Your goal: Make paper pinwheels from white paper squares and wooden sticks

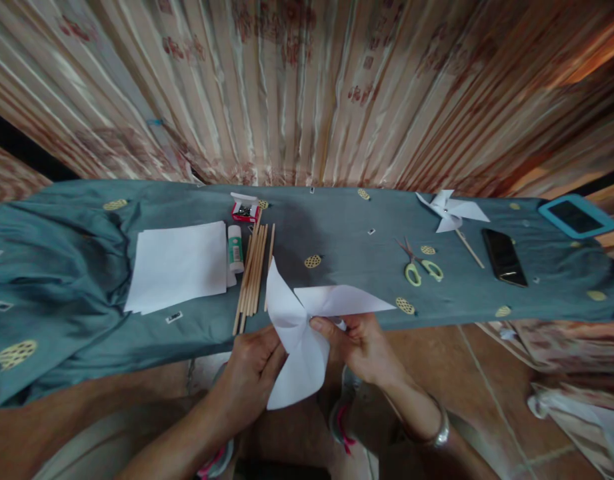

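Observation:
A white paper pinwheel [304, 333] with curved blades is held up at the table's near edge, between both hands. My left hand [257, 367] grips it from the left, its fingers partly behind the paper. With the thumb pressed near the pinwheel's centre, my right hand [361, 343] holds it from the right; its other fingers are behind a blade. Just beyond lie several wooden sticks [254, 270] in a bundle. A glue stick [235, 249] and a stack of white paper [179, 269] are left of them.
Behind the sticks stands an opened small red box [245, 210] with small dark pieces. To the right lie scissors [417, 263], another pinwheel on a stick [449, 210], a black phone [504, 257] and a blue-framed tablet [577, 215]. A pleated curtain [307, 93] hangs behind the cloth-covered table [347, 247].

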Motion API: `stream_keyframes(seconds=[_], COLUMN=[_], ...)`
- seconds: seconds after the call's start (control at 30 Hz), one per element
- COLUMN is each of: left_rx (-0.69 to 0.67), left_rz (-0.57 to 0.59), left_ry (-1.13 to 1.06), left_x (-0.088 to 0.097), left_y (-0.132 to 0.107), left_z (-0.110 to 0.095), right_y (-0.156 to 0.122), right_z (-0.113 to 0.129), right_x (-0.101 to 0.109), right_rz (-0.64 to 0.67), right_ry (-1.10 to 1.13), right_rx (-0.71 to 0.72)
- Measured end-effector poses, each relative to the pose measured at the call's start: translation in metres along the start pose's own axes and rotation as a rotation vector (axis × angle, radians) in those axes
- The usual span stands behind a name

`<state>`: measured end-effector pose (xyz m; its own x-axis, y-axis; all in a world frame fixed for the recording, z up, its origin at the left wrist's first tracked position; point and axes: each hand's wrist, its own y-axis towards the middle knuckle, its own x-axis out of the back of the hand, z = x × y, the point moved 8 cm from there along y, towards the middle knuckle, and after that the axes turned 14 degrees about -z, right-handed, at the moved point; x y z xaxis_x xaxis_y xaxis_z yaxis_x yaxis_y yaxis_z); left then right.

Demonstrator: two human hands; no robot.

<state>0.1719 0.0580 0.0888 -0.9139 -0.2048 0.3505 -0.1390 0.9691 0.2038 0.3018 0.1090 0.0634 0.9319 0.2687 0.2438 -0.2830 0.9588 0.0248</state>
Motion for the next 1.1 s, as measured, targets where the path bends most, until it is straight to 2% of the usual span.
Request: stream_keyframes(seconds=[0.13,0.27,0.37,0.5,0.6,0.7,0.83,0.9,1.0,1.1], left_rx=[0.173,0.409,0.539,0.655,0.690,0.712,0.698,0.681,0.629,0.561], left_rz=[0.025,0.034,-0.024,-0.099,-0.161,-0.162,-0.122,-0.085,-0.004,0.045], left_ry=[-0.133,-0.306,-0.391,-0.458,-0.488,-0.512,-0.530,-0.522,-0.476,-0.442], left_x=[-0.007,-0.012,-0.010,-0.004,-0.001,-0.006,-0.017,-0.024,-0.033,-0.037], left_y=[0.003,0.006,0.008,0.010,0.011,0.011,0.013,0.014,0.012,0.009], left_z=[0.014,0.031,0.040,0.045,0.044,0.046,0.049,0.050,0.050,0.049], right_y=[0.007,0.018,0.024,0.028,0.029,0.031,0.034,0.035,0.035,0.033], right_z=[0.001,0.019,0.027,0.016,0.008,0.005,0.012,0.020,0.028,0.025], right_x=[0.004,0.016,0.026,0.026,0.023,0.027,0.050,0.058,0.053,0.044], right_rz=[-0.024,-0.014,-0.053,-0.004,0.026,-0.003,-0.202,-0.246,-0.157,-0.100], right_ry=[-0.078,-0.166,-0.050,0.171,0.271,0.229,0.060,0.018,-0.034,-0.020], right_rx=[0.004,0.087,0.115,0.014,-0.032,0.001,0.111,0.163,0.193,0.134])
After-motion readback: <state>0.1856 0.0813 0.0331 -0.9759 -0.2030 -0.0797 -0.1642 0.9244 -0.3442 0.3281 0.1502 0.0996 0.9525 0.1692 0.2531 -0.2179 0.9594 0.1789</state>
